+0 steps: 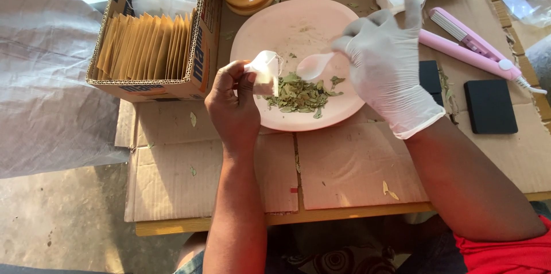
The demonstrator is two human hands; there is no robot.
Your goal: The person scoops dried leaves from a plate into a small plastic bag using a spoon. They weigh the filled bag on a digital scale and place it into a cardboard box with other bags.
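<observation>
Currently the bare left hand (pixel 232 102) pinches a small white paper sachet (pixel 265 70) at the 9 o'clock rim of the round pink plastic plate (pixel 287 21). The gloved right hand (pixel 387 64) grips a white plastic spoon (pixel 314 65) just above the pile of dried green leaves (pixel 299 95) at 6 o'clock.

Right hand (pixel 385 64): covered by a thin white rubbery glove, smooth, slightly wrinkled at the cuff. It holds a translucent white plastic spoon (pixel 314 65), glossy. Left hand (pixel 232 102): bare, pinching a small white bag (pixel 266 69) of thin, matt, paper-like mesh. Plate (pixel 287 27): pale pink plastic, smooth, low sheen. Leaves (pixel 299 95): dry, brittle-looking, matt green. Work surface: flattened brown cardboard (pixel 350 165), matt, creased and scuffed. Box (pixel 195 61): corrugated cardboard with printed sides, filled with matt tan paper envelopes (pixel 143 47). Sealer (pixel 476 50): glossy pink plastic. Black pad (pixel 489 106): matt, smooth. Sheet at left (pixel 51 67): translucent plastic film, crinkled.
</observation>
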